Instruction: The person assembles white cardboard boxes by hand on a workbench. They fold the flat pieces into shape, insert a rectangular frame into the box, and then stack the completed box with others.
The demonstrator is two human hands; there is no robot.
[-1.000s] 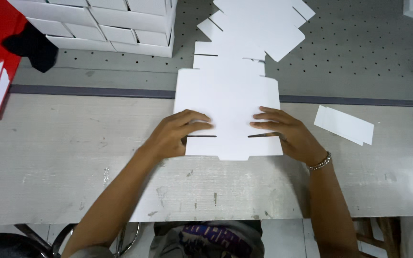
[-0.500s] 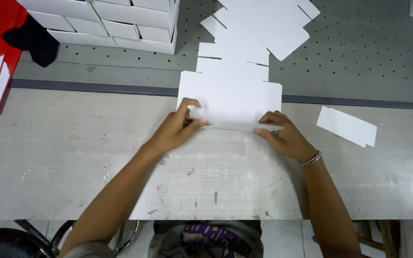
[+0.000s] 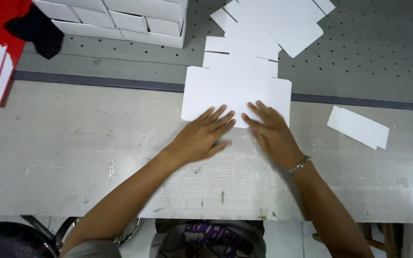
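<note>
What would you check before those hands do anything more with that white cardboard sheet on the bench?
1. Both hands on the sheet: ok. The left hand and right hand lie flat on the near edge of the white cardboard sheet.
2. Near flap folded over: ok, it looks folded and pressed down under the fingers.
3. Crease straight and sharp: cannot tell, the hands cover it.
4. Sheet supported: ok, it rests on the grey workbench, with its far end across the dark strip.
5. Room to either side: ok. The small white card lies apart to the right.
6. Finished white boxes out of the way: ok, stacked far left.
</note>
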